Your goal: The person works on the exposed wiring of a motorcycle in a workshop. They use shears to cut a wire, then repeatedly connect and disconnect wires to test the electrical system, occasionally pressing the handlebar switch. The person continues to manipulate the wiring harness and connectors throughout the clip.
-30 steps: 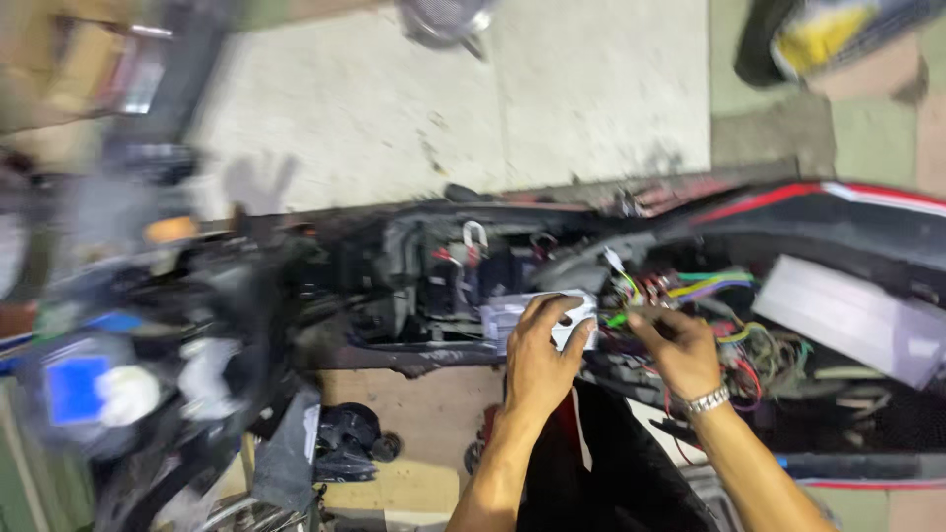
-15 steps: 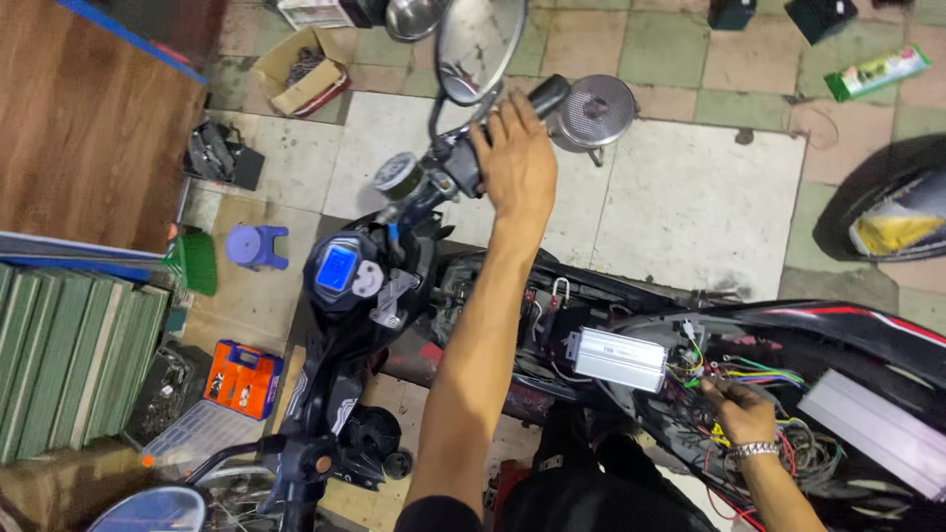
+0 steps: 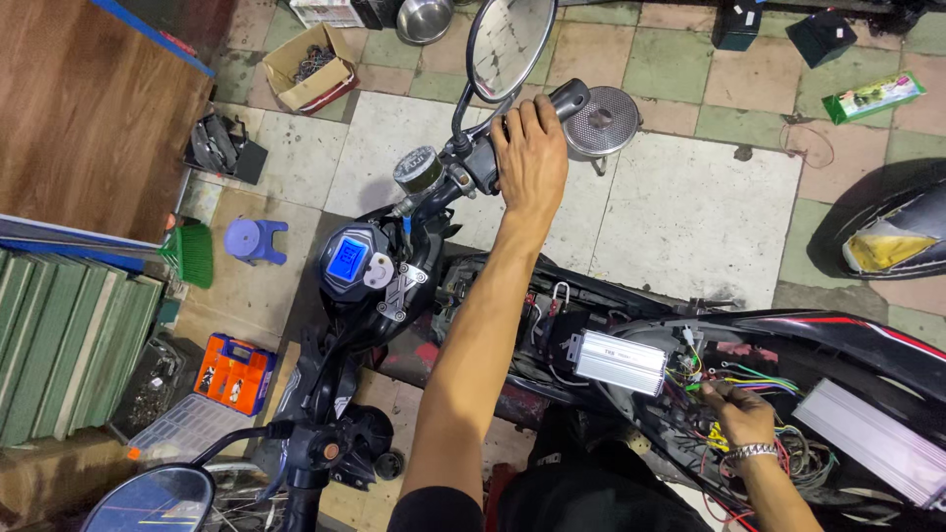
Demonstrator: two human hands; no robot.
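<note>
Under the left hand (image 3: pixel 532 158) lay the handlebar grip (image 3: pixel 564 100) of a dark scooter, and the fingers were wrapped down over it, closed on the grip with the arm stretched well forward. Just beyond that hand stood a round mirror (image 3: pixel 509 44) on its stalk, and just to its left sat a small round gauge (image 3: pixel 419 167). Nearer than the gauge, beside the forearm, the blue-lit display (image 3: pixel 348 258) glowed on the steering column.

The right hand (image 3: pixel 737 414), with a metal watch band at the wrist, was down in the opened body of the scooter, fingertips among a tangle of coloured wires (image 3: pixel 741 379); whether it pinched any one wire could not be told. Just to the left of that hand lay a silver finned controller box (image 3: pixel 621 362), touching the wire bundle. To the right of the hand rested a second, longer silver box (image 3: pixel 872 438). The two hands were well apart, one at the bar and one in the wiring.

Far to the left of both hands, on the tiled floor, stood an orange parts case (image 3: pixel 234 372), a small purple stool (image 3: pixel 254 239) and a green brush (image 3: pixel 189 254). Beyond the left hand stood a round metal stool (image 3: pixel 606 120)
</note>
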